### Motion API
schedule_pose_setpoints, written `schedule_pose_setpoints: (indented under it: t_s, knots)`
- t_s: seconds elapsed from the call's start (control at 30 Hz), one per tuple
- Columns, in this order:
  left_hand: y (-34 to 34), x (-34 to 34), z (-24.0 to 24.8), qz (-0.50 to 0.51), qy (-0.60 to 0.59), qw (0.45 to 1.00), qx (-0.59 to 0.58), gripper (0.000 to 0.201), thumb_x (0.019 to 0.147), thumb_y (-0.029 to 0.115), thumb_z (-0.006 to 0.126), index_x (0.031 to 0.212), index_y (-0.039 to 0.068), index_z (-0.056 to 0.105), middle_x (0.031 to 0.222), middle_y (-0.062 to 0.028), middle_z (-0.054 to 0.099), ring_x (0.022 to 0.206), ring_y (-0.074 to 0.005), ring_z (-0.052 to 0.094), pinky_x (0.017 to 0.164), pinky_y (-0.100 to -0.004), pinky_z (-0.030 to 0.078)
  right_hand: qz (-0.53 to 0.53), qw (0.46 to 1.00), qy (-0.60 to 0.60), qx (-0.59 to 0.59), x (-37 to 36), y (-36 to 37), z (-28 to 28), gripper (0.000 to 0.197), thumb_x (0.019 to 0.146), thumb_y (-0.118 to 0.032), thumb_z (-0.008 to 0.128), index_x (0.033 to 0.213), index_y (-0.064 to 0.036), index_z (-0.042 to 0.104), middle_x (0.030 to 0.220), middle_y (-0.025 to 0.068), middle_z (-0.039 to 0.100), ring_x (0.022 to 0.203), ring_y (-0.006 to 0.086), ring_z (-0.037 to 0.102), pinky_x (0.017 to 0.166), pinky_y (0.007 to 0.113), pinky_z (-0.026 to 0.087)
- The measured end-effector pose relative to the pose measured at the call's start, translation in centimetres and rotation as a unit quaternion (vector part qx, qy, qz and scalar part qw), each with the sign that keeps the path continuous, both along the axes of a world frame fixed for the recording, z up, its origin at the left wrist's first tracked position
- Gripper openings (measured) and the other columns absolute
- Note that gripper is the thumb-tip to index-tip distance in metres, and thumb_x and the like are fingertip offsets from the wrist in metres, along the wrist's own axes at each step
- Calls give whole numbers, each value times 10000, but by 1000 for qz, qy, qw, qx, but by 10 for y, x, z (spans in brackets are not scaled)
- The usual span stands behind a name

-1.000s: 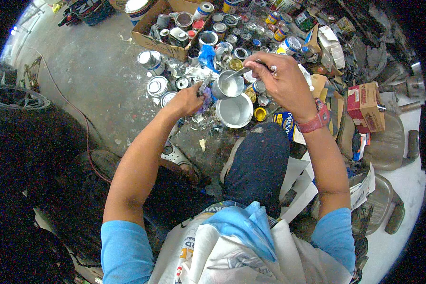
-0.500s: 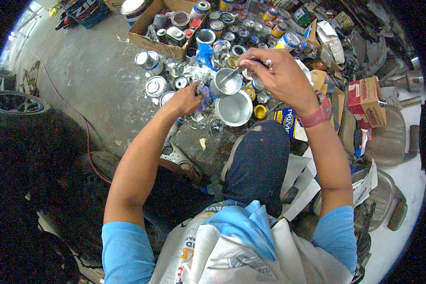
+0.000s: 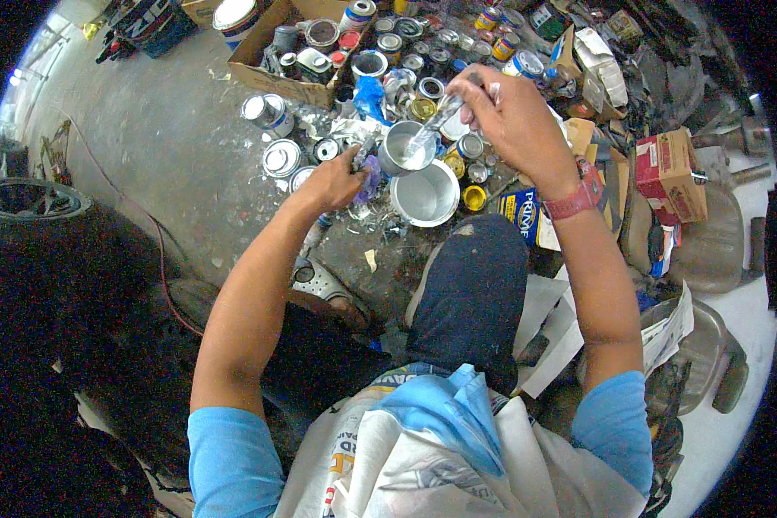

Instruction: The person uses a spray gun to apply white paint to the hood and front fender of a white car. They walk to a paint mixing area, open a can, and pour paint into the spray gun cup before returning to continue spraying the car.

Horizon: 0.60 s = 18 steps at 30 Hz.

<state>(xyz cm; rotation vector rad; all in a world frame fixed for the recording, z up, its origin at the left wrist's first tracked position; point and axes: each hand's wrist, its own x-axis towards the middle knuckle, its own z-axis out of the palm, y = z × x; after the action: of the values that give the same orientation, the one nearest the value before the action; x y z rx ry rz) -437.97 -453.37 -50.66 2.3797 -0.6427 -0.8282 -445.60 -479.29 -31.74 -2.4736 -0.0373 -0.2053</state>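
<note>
A grey metal cup [image 3: 394, 154], with some whitish stuff inside, tilts beside and partly over the rim of a wider pale, open can [image 3: 426, 197]. My left hand [image 3: 338, 181] is closed at the cup's left side, around a grey piece that looks like its handle; the fingers partly hide it. Crumpled purple material [image 3: 369, 180] shows beside those fingers. Higher up to the right, my right hand [image 3: 511, 116] pinches a paint-smeared stir stick [image 3: 439, 121]. The stick is blurred and slants down to the cup, its lower end inside.
Several paint cans crowd the floor ahead, among them a silver-lidded can [image 3: 282, 159] and a small yellow pot [image 3: 474, 198]. Behind them stands a cardboard box [image 3: 276, 85] of cans. A red carton [image 3: 665, 173] sits at right. A hose [image 3: 151, 217] crosses the floor at left.
My right hand has moved up slightly, raising the stir stick and showing its pale, coated length. My left hand and the cup stay nearly in place.
</note>
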Motion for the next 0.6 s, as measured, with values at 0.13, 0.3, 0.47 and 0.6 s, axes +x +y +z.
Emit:
schedule_pose_setpoints:
  t_s: [0.13, 0.3, 0.47, 0.6]
  knots:
    - [-1, 0, 1, -8, -6, 1000, -7, 719, 1043, 446, 590, 1621, 51, 425, 1421, -329, 634, 1334, -478, 611, 1146, -511, 470, -57, 979, 54, 188, 1, -33, -25, 583, 1103, -418, 605, 1519, -14, 544, 869, 107, 755, 711, 153, 694, 682, 318, 566]
    - [-2, 3, 6, 16, 109, 994, 16, 805, 1039, 517, 616, 1635, 23, 397, 1459, -320, 623, 1372, -434, 612, 1164, -492, 466, -244, 929, -42, 273, -76, -110, -89, 782, 1074, -368, 689, 1662, 0, 327, 1201, 156, 709, 975, 181, 705, 840, 312, 581]
    - [-4, 4, 0, 21, 62, 998, 1, 838, 1047, 519, 638, 1629, -29, 385, 1440, -306, 644, 1312, -370, 657, 1128, -440, 487, -630, 761, -146, -52, -221, -137, -226, 1084, 850, -329, 938, 1606, 69, 270, 1575, 287, 407, 1450, 383, 448, 1241, 464, 363]
    - [-7, 4, -3, 23, 69, 997, -3, 767, 1047, 461, 594, 1621, -13, 405, 1471, -339, 600, 1395, -450, 583, 1181, -463, 438, -628, 758, -24, 177, -264, -155, -322, 1110, 785, -218, 978, 1580, 51, 252, 1603, 254, 405, 1468, 365, 438, 1251, 464, 353]
